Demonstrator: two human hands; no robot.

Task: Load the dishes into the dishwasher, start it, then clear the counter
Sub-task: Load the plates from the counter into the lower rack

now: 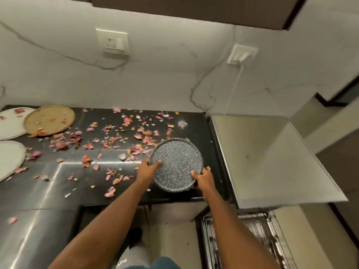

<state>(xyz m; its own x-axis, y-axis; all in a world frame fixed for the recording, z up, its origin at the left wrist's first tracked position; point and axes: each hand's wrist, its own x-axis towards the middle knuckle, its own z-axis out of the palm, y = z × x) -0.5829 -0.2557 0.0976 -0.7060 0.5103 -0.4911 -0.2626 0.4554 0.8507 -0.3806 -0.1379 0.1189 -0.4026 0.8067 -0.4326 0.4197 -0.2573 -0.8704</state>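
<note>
Bench [58,191]: black, petals [116,140] strewn all over.
Plate [176,164]: speckled grey, tilted, at bench's right edge.
Left hand [147,168]: fingers curled on its left rim.
Right hand [203,177]: grips its near-right rim.
Rack [252,235]: open, below right.
Risk: rim-only hold; plate may slip during carry.

Dishwasher rack [250,237] at lower right smeared by motion blur, wires indistinct, contents impossible to make out, cut off by the bottom edge. White plates [9,123] at far left cropped by the frame edge. Underside of the speckled plate [176,164] hidden, along with the fingers beneath its rim. Petals [116,140] on the counter too small and soft to tell apart.
</note>
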